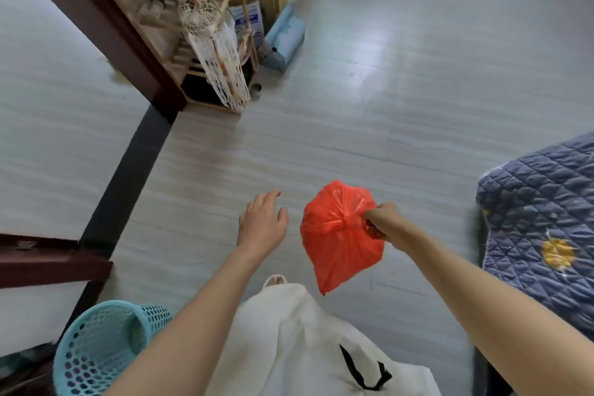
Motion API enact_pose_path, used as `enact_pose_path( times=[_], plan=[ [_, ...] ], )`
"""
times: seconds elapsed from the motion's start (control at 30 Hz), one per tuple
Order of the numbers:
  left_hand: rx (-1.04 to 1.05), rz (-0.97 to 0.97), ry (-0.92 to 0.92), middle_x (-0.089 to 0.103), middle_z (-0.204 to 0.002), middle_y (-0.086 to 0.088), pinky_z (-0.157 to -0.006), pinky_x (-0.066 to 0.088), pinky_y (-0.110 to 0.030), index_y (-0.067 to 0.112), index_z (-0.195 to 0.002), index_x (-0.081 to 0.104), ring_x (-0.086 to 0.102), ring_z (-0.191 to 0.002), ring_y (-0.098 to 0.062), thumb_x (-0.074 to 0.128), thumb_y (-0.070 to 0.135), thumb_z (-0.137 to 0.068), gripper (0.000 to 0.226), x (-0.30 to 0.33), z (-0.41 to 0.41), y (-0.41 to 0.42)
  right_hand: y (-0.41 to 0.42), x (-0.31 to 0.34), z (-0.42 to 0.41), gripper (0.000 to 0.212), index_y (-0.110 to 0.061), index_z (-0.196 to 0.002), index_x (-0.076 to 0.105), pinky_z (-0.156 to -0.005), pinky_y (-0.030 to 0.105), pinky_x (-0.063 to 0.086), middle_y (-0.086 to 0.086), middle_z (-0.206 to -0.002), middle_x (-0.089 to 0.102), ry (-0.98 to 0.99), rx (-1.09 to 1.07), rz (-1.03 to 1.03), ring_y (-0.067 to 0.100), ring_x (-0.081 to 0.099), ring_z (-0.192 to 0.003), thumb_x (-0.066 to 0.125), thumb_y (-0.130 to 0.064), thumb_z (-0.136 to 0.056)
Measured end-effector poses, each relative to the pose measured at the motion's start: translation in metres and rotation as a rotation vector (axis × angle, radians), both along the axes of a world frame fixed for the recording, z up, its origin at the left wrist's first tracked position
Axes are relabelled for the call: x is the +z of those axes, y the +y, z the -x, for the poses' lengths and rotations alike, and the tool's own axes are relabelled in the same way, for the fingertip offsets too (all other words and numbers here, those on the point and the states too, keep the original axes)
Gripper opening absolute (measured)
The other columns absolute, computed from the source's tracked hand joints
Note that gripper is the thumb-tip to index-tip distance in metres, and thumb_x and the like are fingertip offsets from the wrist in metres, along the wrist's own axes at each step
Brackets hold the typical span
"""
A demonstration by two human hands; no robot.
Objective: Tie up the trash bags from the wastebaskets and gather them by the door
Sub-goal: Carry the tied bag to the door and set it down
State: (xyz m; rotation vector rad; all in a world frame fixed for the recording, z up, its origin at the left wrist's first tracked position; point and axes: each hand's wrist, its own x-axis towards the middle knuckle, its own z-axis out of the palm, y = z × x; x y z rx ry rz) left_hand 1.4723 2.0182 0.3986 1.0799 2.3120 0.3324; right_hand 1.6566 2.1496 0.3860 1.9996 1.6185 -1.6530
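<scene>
A knotted red trash bag (340, 235) hangs in the air over the pale floor, low in the middle of the view. My right hand (384, 220) is closed on its tied top from the right side. My left hand (262, 219) hovers just left of the bag, fingers spread, holding nothing. A turquoise perforated wastebasket (99, 344) stands at the bottom left beside my left forearm; I see no bag in it.
A dark door frame (106, 29) and black threshold strip (128, 170) run along the left. A wooden shelf (193, 42) with a white net bag stands behind it. A blue quilted bed cover (543, 225) fills the right edge. A blue box (284, 38) lies farther off.
</scene>
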Motion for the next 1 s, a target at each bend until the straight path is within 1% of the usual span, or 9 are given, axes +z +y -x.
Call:
enact_pose_path(
  times=[0.07, 0.13, 0.3, 0.4, 0.53, 0.7, 0.8, 0.9, 1.0],
  plan=[
    [-0.042, -0.024, 0.015, 0.044, -0.14, -0.007, -0.106, 0.031, -0.043, 0.016, -0.137, 0.039, 0.039, -0.129, -0.026, 0.044, 0.027, -0.093, 0.046, 0.012, -0.012, 0.032, 0.026, 0.016, -0.015, 0.025, -0.005, -0.057, 0.053, -0.04, 0.021, 0.036, 0.005, -0.047, 0.043, 0.062, -0.123, -0.049, 0.01, 0.042, -0.031, 0.046, 0.001, -0.08],
    [-0.112, -0.054, 0.033, 0.045, -0.139, -0.006, -0.107, 0.031, -0.043, 0.017, -0.137, 0.039, 0.039, -0.129, -0.026, 0.044, 0.028, -0.093, 0.046, 0.02, -0.023, 0.075, 0.06, 0.03, -0.03, 0.023, 0.008, -0.079, 0.066, -0.041, 0.023, 0.037, 0.008, -0.057, 0.047, 0.139, -0.246, -0.135, 0.012, 0.042, -0.036, 0.044, 0.001, -0.079],
    [-0.244, -0.085, 0.04, 0.044, -0.141, -0.004, -0.109, 0.029, -0.04, 0.018, -0.138, 0.038, 0.038, -0.131, -0.024, 0.044, 0.031, -0.093, 0.047, 0.021, -0.034, 0.188, 0.149, 0.052, -0.052, 0.035, -0.006, -0.104, 0.064, -0.04, 0.014, 0.038, 0.004, -0.062, 0.055, 0.301, -0.439, -0.272, 0.0, 0.046, -0.035, 0.039, 0.006, -0.084],
    [-0.298, -0.08, 0.027, 0.036, -0.147, -0.006, -0.11, 0.027, -0.042, 0.018, -0.141, 0.035, 0.032, -0.135, -0.025, 0.042, 0.033, -0.094, 0.05, 0.018, -0.038, 0.263, 0.219, 0.056, -0.058, 0.032, -0.005, -0.103, 0.061, -0.049, 0.025, 0.035, 0.008, -0.063, 0.056, 0.338, -0.575, -0.3, 0.015, 0.051, -0.053, 0.039, 0.008, -0.083],
    [-0.368, -0.12, 0.018, 0.03, -0.15, -0.007, -0.111, 0.025, -0.042, 0.018, -0.141, 0.033, 0.027, -0.138, -0.025, 0.041, 0.033, -0.095, 0.05, 0.031, -0.045, 0.383, 0.32, 0.064, -0.073, 0.035, 0.002, -0.102, 0.059, -0.047, 0.025, 0.029, 0.01, -0.057, 0.053, 0.259, -0.719, -0.332, 0.022, 0.047, -0.05, 0.033, 0.009, -0.081],
    [-0.5, -0.182, 0.054, 0.037, -0.146, -0.006, -0.109, 0.027, -0.041, 0.017, -0.14, 0.037, 0.033, -0.135, -0.025, 0.042, 0.031, -0.095, 0.047, 0.052, -0.069, 0.519, 0.421, 0.086, -0.107, 0.033, -0.007, -0.102, 0.057, -0.036, 0.018, 0.032, 0.011, -0.062, 0.057, 0.224, -0.791, -0.367, 0.006, 0.05, -0.033, 0.044, 0.008, -0.076],
    [-0.607, -0.193, 0.06, 0.039, -0.145, -0.006, -0.108, 0.029, -0.039, 0.016, -0.139, 0.038, 0.034, -0.134, -0.025, 0.042, 0.03, -0.095, 0.047, 0.055, -0.096, 0.585, 0.473, 0.095, -0.135, 0.038, -0.009, -0.105, 0.056, -0.045, 0.024, 0.035, 0.011, -0.064, 0.06, 0.188, -0.864, -0.388, 0.016, 0.053, -0.047, 0.051, 0.008, -0.071],
    [-0.714, -0.2, 0.053, 0.038, -0.146, -0.005, -0.109, 0.029, -0.04, 0.016, -0.14, 0.036, 0.034, -0.135, -0.023, 0.043, 0.033, -0.094, 0.05, 0.052, -0.131, 0.656, 0.532, 0.093, -0.168, 0.031, -0.009, -0.1, 0.058, -0.05, 0.025, 0.039, 0.006, -0.061, 0.061, 0.173, -0.873, -0.41, 0.015, 0.054, -0.048, 0.051, 0.005, -0.073],
    [-0.78, -0.225, 0.061, 0.036, -0.147, -0.004, -0.111, 0.027, -0.041, 0.017, -0.141, 0.033, 0.031, -0.136, -0.022, 0.042, 0.036, -0.094, 0.051, 0.05, -0.172, 0.741, 0.612, 0.082, -0.203, 0.026, -0.005, -0.1, 0.061, -0.066, 0.036, 0.045, 0.008, -0.072, 0.065, 0.168, -0.881, -0.509, 0.024, 0.058, -0.063, 0.054, -0.004, -0.075]
  ],
)
